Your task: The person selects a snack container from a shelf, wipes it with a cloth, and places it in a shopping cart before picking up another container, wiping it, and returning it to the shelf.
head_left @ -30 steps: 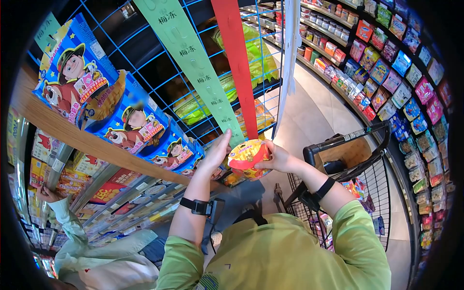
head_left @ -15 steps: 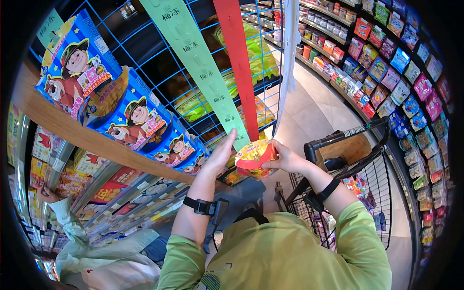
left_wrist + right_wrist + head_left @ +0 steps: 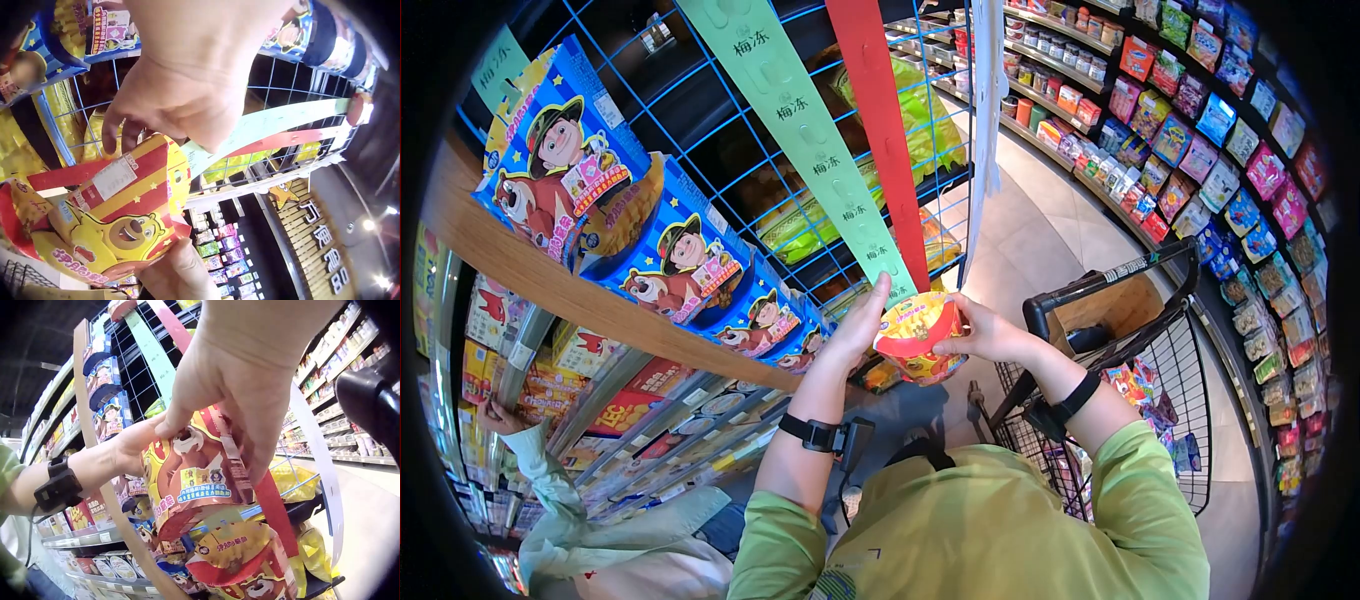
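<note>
Bright white ceiling lamps (image 3: 382, 282) glare at my left wrist view's edge; my head view curves, edges black.

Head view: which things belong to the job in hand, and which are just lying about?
Part of the job:
Snack pack, gripped by the right hand
Left hand, beside it
Green strip, probably, being right behind

Apparently just there:
Red strip
Blue packs
Green bags
Cart

Left hand (image 3: 858, 330): fingers point upward.
Right hand (image 3: 992, 334): thumb and fingers grip.
Forearms (image 3: 810, 402): both reach forward, hands close together.
</note>
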